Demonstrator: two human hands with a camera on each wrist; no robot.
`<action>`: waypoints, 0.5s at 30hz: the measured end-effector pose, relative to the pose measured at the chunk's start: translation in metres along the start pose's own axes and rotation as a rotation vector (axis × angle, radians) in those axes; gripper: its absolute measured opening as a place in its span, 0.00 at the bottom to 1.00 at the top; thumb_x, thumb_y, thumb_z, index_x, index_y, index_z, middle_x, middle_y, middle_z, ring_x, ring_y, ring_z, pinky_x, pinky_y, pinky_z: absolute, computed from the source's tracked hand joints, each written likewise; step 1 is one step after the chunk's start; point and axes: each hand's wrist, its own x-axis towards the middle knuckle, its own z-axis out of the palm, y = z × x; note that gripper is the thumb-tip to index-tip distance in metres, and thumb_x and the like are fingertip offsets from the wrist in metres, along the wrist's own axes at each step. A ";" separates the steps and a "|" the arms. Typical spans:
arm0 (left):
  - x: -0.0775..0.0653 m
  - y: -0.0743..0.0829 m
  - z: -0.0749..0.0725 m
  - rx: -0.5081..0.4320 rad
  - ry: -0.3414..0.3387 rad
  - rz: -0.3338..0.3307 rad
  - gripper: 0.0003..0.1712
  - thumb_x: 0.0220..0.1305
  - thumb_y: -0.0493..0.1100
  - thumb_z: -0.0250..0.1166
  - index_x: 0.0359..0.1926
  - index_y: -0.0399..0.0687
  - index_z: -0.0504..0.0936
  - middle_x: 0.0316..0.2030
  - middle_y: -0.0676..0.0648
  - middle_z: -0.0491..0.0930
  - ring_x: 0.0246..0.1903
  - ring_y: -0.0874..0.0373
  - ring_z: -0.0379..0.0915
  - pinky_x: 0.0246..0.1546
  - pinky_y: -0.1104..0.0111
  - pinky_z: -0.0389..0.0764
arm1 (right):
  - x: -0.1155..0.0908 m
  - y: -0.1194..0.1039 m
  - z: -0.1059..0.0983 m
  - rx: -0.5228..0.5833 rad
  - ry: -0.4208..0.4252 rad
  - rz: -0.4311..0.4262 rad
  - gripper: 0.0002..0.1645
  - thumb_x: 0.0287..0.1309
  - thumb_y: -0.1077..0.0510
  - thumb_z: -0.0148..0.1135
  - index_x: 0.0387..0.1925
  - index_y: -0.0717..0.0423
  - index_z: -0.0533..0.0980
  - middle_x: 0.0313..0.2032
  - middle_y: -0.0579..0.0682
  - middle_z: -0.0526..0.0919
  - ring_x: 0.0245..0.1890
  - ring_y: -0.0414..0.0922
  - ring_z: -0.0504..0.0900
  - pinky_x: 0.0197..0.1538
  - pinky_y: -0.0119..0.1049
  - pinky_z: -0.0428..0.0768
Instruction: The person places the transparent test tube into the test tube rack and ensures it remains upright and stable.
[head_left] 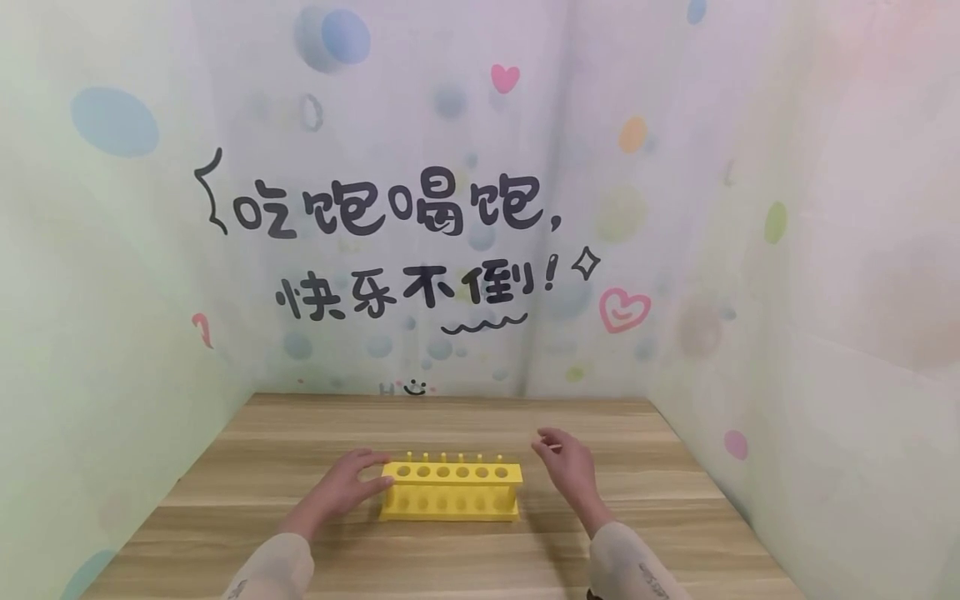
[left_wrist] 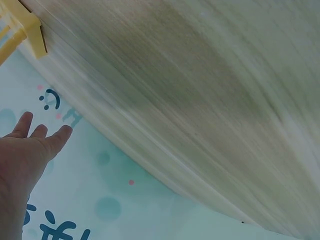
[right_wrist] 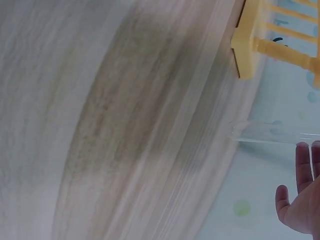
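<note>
A yellow test tube rack (head_left: 450,475) stands on the wooden tabletop, with a row of round holes along its top and several pegs behind them. My left hand (head_left: 341,487) holds the rack's left end between thumb and forefinger, and its other fingers reach out loosely in the left wrist view. To the right of the rack and raised over the table, my right hand (head_left: 572,468) pinches a clear test tube (right_wrist: 270,133). The tube's rounded end points toward the rack's side in the right wrist view; the pinching fingertips fall outside that view.
The wood-grain table (head_left: 300,425) spreads around the rack on all sides. A printed backdrop (head_left: 420,358) with black lettering, hearts and coloured dots rises at the table's far edge, and pale walls (head_left: 847,375) flank it.
</note>
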 end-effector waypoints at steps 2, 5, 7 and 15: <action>0.000 0.000 0.000 -0.003 0.001 -0.001 0.29 0.65 0.58 0.66 0.61 0.49 0.79 0.67 0.28 0.62 0.67 0.27 0.55 0.62 0.32 0.58 | 0.001 -0.003 -0.001 0.030 0.013 0.004 0.19 0.64 0.54 0.66 0.53 0.58 0.81 0.43 0.52 0.86 0.43 0.50 0.85 0.44 0.46 0.85; 0.000 0.000 0.000 -0.008 0.003 0.001 0.29 0.65 0.58 0.66 0.61 0.49 0.79 0.67 0.28 0.63 0.66 0.27 0.56 0.62 0.32 0.59 | 0.002 -0.009 -0.004 0.083 0.034 0.018 0.19 0.64 0.54 0.66 0.54 0.58 0.80 0.45 0.53 0.86 0.44 0.51 0.85 0.45 0.46 0.85; 0.000 0.000 0.000 -0.009 0.004 0.003 0.29 0.64 0.58 0.66 0.61 0.49 0.79 0.67 0.29 0.64 0.66 0.28 0.57 0.62 0.32 0.60 | 0.003 -0.014 -0.005 0.110 0.052 0.015 0.19 0.64 0.54 0.66 0.54 0.58 0.80 0.45 0.54 0.85 0.45 0.51 0.85 0.45 0.45 0.85; 0.001 -0.002 0.001 -0.010 0.005 0.009 0.29 0.64 0.58 0.66 0.61 0.48 0.79 0.67 0.29 0.64 0.66 0.28 0.57 0.62 0.32 0.59 | 0.009 -0.034 -0.012 0.203 0.116 0.006 0.20 0.63 0.54 0.67 0.53 0.59 0.80 0.46 0.54 0.85 0.46 0.51 0.85 0.47 0.44 0.85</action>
